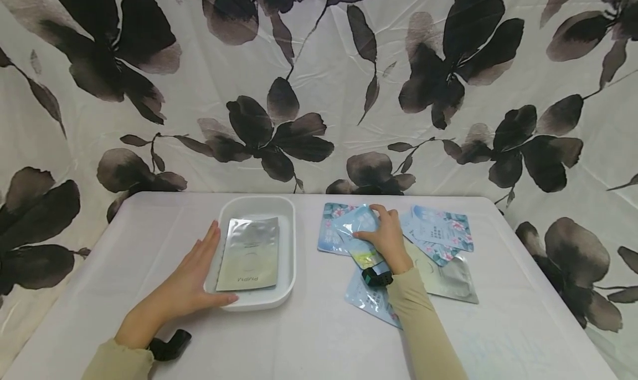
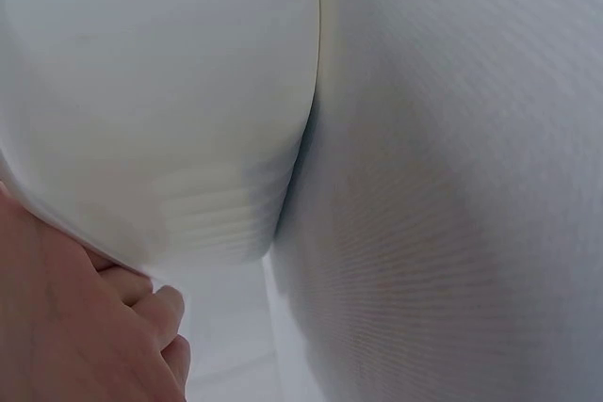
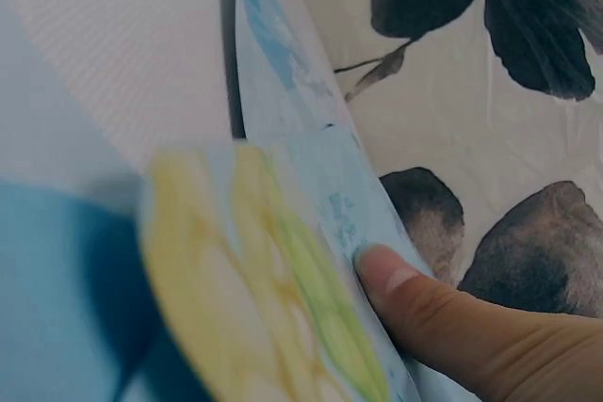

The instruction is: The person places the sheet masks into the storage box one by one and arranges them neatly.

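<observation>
My right hand (image 1: 386, 236) pinches a light-blue sheet mask packet (image 1: 360, 223) with a yellow-green picture at its lower end. In the right wrist view the thumb (image 3: 391, 275) presses on that packet's face, while the fingers behind it are hidden. My left hand (image 1: 186, 280) rests against the left side of a white tray (image 1: 288, 258), fingers straight along the wall and thumb at the near rim. Inside the tray lies a silver and pale-green packet (image 1: 249, 255). The left wrist view shows the tray's outer wall (image 2: 188, 91) beside the hand.
Around the right hand lie blue floral packets (image 1: 443, 225), another blue packet (image 1: 331, 230) and one nearer the front (image 1: 371, 299). A silver-green packet (image 1: 456, 280) sits partly under the others. A white cloth covers the table (image 1: 309, 341); a flower-patterned curtain (image 1: 349, 81) hangs behind.
</observation>
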Tool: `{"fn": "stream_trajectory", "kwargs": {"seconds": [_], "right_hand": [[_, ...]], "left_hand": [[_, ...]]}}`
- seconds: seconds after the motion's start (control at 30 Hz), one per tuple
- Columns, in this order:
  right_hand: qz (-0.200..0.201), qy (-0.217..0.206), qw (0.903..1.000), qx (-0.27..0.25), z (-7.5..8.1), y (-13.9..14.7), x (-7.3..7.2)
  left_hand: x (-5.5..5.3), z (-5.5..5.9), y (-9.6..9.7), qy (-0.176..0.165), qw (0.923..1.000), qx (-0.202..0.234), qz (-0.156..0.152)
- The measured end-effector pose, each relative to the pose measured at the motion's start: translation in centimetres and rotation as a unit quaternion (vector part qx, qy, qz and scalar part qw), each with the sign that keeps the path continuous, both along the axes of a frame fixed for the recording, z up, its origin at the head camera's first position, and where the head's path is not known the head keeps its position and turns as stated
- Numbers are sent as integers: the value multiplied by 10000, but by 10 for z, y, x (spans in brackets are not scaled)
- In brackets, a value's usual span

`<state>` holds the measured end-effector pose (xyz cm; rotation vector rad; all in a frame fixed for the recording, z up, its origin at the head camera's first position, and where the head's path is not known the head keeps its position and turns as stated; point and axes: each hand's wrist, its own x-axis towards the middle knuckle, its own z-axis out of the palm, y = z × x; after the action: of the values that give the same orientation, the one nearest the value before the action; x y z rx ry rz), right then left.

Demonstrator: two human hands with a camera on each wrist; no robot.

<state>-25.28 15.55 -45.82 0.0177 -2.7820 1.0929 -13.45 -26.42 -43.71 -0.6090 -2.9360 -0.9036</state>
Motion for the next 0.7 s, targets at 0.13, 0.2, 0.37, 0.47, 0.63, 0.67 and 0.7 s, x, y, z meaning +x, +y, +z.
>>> {"fn": "stream_trajectory", "kwargs": {"seconds": [0.13,0.2,0.37,0.47,0.63,0.67,0.7], "right_hand": [[91,141,9987,-478,-2,4,-2],[205,194,9967,-767,-3,7,-3],[402,59,9903,-1327,-6,13,-5],[500,-134,9879,-1461,-5,13,-5],[545,-734,9758,-1986,0,11,-2],[540,-844,9721,-2123,1,10,-1],[532,-933,9685,-2248,1,9,-1]], "left_hand": [[-1,-1,0,-17,10000,-5,7],[-1,-1,1,-34,10000,-16,13],[-1,0,1,-70,10000,10,11],[0,1,1,-101,9999,20,24],[0,2,2,-147,9999,-1,49],[0,2,2,-160,9999,-6,57],[0,3,2,-169,9998,-6,62]]}}
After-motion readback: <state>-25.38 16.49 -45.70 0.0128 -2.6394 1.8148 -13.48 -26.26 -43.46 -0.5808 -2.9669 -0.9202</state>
